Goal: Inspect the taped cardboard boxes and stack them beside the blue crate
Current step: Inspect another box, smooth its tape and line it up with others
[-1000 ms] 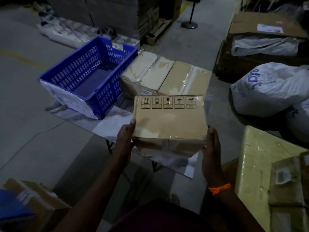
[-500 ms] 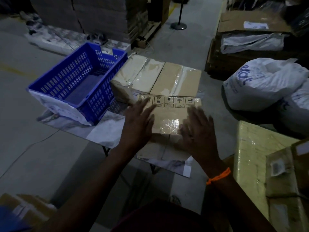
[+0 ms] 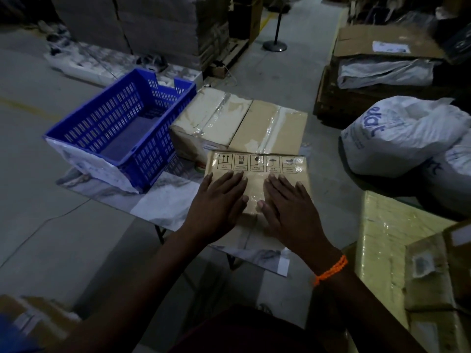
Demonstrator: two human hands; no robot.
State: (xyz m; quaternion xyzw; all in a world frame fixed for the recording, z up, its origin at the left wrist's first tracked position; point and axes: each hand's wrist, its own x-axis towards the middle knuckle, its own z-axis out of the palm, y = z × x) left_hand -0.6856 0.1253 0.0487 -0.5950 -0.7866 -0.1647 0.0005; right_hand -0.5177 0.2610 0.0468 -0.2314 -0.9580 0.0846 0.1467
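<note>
A taped cardboard box [image 3: 257, 163] with a row of handling symbols lies on the low marble-patterned table [image 3: 163, 202]. My left hand [image 3: 219, 200] and my right hand [image 3: 285, 202] both rest flat on its top, fingers straight, side by side. Behind it sit two more taped cardboard boxes, one [image 3: 211, 118] touching the blue crate [image 3: 122, 123] and another [image 3: 272, 126] to its right. The blue crate stands at the table's left end with nothing visible inside.
White filled sacks [image 3: 407, 133] lie on the floor to the right. A yellow-wrapped package [image 3: 382, 245] and cartons [image 3: 438, 276] are at near right. Stacked cartons [image 3: 153, 26] and a post stand [image 3: 275, 44] are at the back. More boxes [image 3: 38, 322] sit at near left.
The box was held up in both hands a second ago. It now lies on the table, and both hands have moved from its sides onto its top.
</note>
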